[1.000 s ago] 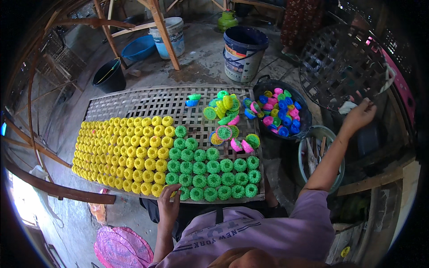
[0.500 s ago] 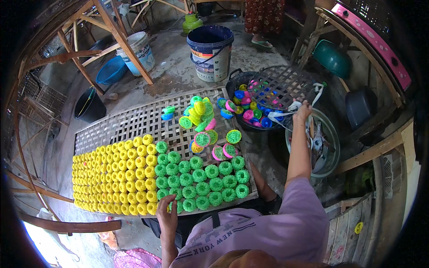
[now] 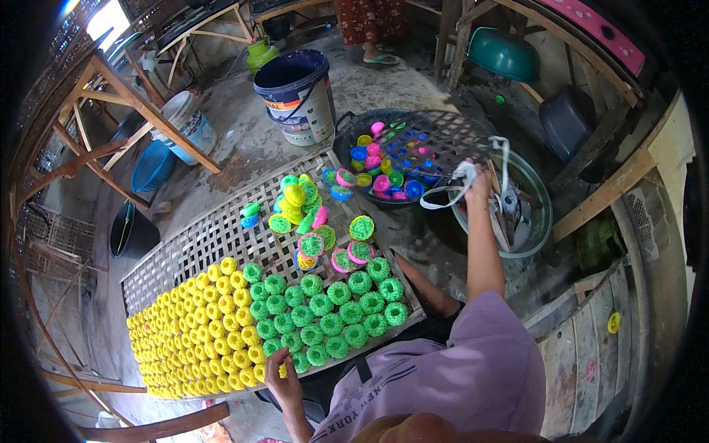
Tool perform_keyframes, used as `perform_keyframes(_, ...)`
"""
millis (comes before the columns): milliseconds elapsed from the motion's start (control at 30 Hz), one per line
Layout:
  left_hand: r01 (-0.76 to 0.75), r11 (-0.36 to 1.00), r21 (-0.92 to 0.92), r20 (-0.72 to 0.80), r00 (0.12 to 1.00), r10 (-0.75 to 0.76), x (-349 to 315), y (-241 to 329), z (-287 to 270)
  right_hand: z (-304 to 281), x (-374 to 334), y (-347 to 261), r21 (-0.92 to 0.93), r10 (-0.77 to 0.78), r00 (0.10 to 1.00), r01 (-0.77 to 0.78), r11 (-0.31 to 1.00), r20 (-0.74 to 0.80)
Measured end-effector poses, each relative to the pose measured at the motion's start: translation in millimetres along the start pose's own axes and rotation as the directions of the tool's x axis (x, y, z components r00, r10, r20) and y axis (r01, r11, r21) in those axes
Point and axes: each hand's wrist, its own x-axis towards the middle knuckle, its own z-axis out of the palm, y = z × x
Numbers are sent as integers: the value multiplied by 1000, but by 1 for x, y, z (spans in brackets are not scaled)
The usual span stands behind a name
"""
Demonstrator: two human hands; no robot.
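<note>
My right hand (image 3: 478, 179), arm stretched out, is closed on a white strap (image 3: 437, 202). A dark, round woven tray (image 3: 454, 133), blurred along its edge, tilts beside it over a black basin (image 3: 346, 140) of small coloured plastic cups (image 3: 360, 153). My left hand (image 3: 283, 384) rests at the near edge of the woven bamboo rack (image 3: 188, 244), thumb and fingers slightly apart, beside the rows. Round, strand-textured yellow pieces (image 3: 196, 325) fill the rack's left; similar green pieces (image 3: 321, 304) stand in rows on its right. Behind them lie loose and stacked cups (image 3: 294, 196), some holding green strands.
A clear tub (image 3: 543, 240) with tools inside stands below my right arm. Beyond the rack are a large paint bucket (image 3: 299, 111), a white bucket (image 3: 188, 129), a blue basin (image 3: 153, 171) and a black bucket (image 3: 134, 229). Another person's feet (image 3: 378, 55) show at the back.
The view has swung right. My right hand still grips the strap, while the woven tray has shifted slightly over the basin. My left hand stays near the rack's edge.
</note>
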Motion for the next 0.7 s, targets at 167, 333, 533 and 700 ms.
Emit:
perform_keyframes(167,4,1000,-2,-1,1000,-4,7,-6,6,-73,-36,-55,68,-292,925,316,946,-242)
perform_keyframes(333,-75,997,6,54,996,74,17,8,25,-140,-50,-89,100,-297,817,393,914,-493)
perform_keyframes(533,-197,980,-17,129,972,198,11,44,57,-169,-55,-152,183,-313,896,381,906,-316)
perform_keyframes(700,-318,946,-63,170,931,324,-6,77,85,-145,-112,-249,101,-647,720,684,722,-250)
